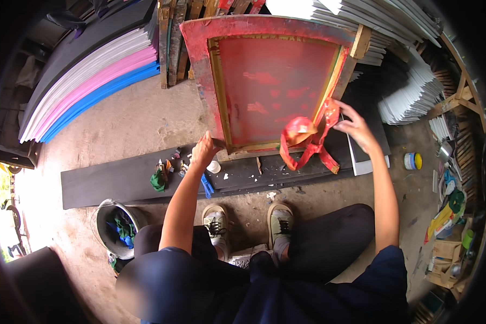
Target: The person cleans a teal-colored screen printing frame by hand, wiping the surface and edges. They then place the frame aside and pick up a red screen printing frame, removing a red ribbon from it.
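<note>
A wooden screen printing frame (200,65) smeared with red stands tilted in front of me, its mesh (275,81) stained pinkish red. My left hand (204,151) is closed at the frame's lower left corner, thumb pointing up. From the right side of the frame hangs a twisted, looped strip of red-stained tape (311,151), partly over the mesh. My right hand (355,127) pinches this strip near its upper end, beside the frame's right edge. Whether the strip's top still sticks to the frame, I cannot tell.
Below the frame lies a long black board (113,183) with scraps, a green cloth (157,181) and a blue clip-like piece (207,186). A bucket of rags (107,243) stands left. Stacked coloured sheets (102,81) are far left, white sheets (416,86) right, near a yellow-lidded tub (413,161).
</note>
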`<state>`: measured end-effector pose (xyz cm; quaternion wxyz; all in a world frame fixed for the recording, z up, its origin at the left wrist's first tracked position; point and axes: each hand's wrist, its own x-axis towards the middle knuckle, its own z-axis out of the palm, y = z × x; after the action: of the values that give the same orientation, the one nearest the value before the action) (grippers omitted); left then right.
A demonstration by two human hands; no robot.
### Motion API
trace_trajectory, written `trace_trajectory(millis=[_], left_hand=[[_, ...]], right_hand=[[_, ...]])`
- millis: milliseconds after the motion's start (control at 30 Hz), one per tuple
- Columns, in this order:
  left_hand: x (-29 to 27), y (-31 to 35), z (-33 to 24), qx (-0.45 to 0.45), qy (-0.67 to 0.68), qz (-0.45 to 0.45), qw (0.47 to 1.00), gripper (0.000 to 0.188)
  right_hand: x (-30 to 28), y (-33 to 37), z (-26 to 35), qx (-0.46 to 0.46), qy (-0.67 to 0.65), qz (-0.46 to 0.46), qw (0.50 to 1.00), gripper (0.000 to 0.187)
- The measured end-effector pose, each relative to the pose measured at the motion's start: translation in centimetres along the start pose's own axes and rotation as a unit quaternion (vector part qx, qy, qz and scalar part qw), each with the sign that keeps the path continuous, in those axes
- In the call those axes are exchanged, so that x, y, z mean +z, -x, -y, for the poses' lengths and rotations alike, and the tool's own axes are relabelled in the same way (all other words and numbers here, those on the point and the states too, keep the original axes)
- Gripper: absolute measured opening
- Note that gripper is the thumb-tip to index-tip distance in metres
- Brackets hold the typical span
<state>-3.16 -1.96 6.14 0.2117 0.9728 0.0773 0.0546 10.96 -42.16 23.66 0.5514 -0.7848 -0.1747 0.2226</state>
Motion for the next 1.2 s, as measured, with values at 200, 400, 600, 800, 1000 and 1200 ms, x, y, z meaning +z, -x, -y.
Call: trace_trajectory(millis=[200, 400, 600, 800, 1000, 1200], left_hand=[[0.0, -0.4, 0.5, 0.005, -0.007, 0.036, 0.999, 0.058], [-6.5, -3.3, 2.6, 0.031, -0.026, 0.128, 0.991, 0.054], [-10.8, -2.3, 2.7, 0.038, 0.085, 0.047, 0.995, 0.047], [-11.7, -1.4, 2.6, 0.074, 0.087, 0.019, 0.993, 0.046], [-9.7, -1.8, 2.1, 0.033, 0.087, 0.053, 0.994, 0.079], [-3.6, -3.9, -0.4, 0.050, 0.116, -0.059, 0.990, 0.098]], right_hand=[[-4.4, 3.4, 2.1, -0.011, 0.073, -0.109, 0.991, 0.029], [-2.6, 2.8, 6.4, -0.148, -0.137, -0.198, 0.959, 0.015], [2.8, 0.7, 7.0, -0.109, 0.063, -0.241, 0.962, 0.034], [7.8, -4.2, -2.7, 0.040, 0.258, -0.074, 0.963, 0.024], [14.3, -4.1, -8.0, 0.228, 0.365, -0.094, 0.898, 0.054], [16.8, -4.1, -12.4, 0.153, 0.505, -0.128, 0.840, 0.060]])
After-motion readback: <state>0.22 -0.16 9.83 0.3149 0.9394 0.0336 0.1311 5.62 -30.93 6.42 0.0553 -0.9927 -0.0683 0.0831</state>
